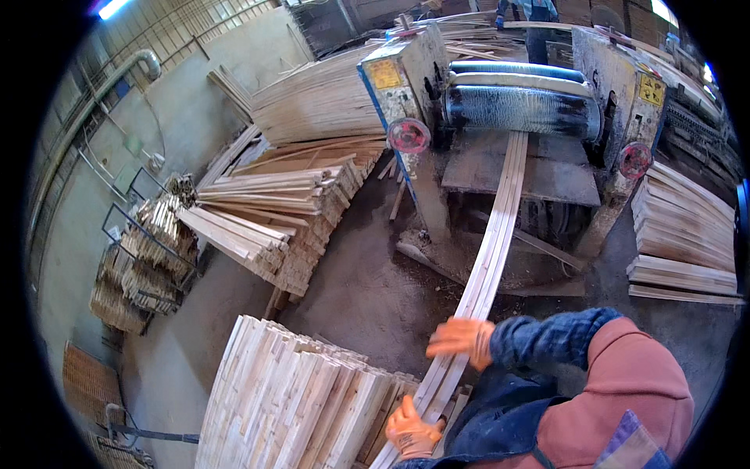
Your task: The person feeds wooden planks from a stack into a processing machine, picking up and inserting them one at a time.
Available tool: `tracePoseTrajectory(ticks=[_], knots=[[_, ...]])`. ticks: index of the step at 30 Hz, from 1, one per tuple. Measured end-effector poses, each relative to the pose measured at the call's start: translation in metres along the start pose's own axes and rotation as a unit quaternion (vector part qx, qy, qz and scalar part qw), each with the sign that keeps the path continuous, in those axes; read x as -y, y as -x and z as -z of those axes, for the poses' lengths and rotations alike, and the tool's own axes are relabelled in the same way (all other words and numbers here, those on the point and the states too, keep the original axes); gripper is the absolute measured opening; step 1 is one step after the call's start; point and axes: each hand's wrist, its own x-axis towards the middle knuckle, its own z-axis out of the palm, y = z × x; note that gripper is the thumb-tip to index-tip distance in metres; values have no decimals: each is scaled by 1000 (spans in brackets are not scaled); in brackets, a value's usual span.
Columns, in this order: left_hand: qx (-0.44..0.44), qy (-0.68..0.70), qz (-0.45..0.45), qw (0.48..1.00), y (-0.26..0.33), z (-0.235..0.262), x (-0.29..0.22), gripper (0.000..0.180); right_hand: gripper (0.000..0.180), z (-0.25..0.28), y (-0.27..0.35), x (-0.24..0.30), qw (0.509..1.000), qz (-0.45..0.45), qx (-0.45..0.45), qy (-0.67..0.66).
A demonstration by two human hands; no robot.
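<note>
Several long, pale wooden strips (pixel 492 242) lie side by side, running from beside my body up to the roller of a planer-like machine (pixel 519 109). My right hand (pixel 462 341), in an orange glove, rests across the top of the strips with its fingers stretched out. Nearer to me, my left hand (pixel 414 432), gloved in orange too, grips the strips at their near part; some of its fingers are hidden. Under and beside the near part of the strips stands a stack of similar wooden strips (pixel 289 399).
A larger pile of strips (pixel 305 211) stands left of the machine, with bundled wood on a rack (pixel 144 266) beyond it. More strips (pixel 683 234) lie at the right. Red handwheels (pixel 408 135) jut from the machine's frame. Another person (pixel 539 27) stands behind the machine.
</note>
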Motion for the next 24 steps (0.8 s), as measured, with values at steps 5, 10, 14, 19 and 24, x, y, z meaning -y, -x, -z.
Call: tracePoseTrajectory(ticks=[5,10,14,19,24], knots=[[-33,118,-72,990,-23,-31,-27,101,102,-35,-10,33,997,52,-23,54],[-178,103,-122,971,33,-35,8,87,111,-10,12,-40,991,28,91,93],[-209,-29,-68,975,120,-1,62,58,122,19,25,-87,994,5,96,50],[-94,-91,45,990,160,28,102,76,104,36,37,-104,982,-123,18,143],[-44,-93,95,990,108,-3,85,89,108,28,24,-67,979,-167,52,108]])
